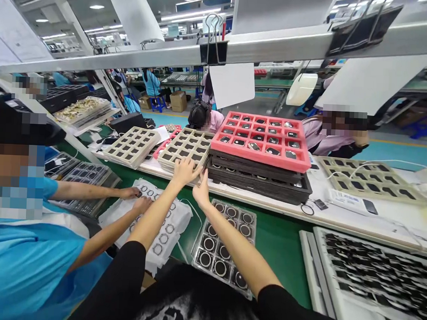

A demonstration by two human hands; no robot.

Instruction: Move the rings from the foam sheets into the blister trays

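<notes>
Black sleeves are closest, and two arms reach to the beige tray, just left of the pink tray. The left hand rests slightly spread fingers on the beige tray's near corner, and the right hand points one finger up there, but I cannot tell if either pinches it. Under the pink tray sit black trays, and in front of it a clear tray lies on the green desk.
</notes>
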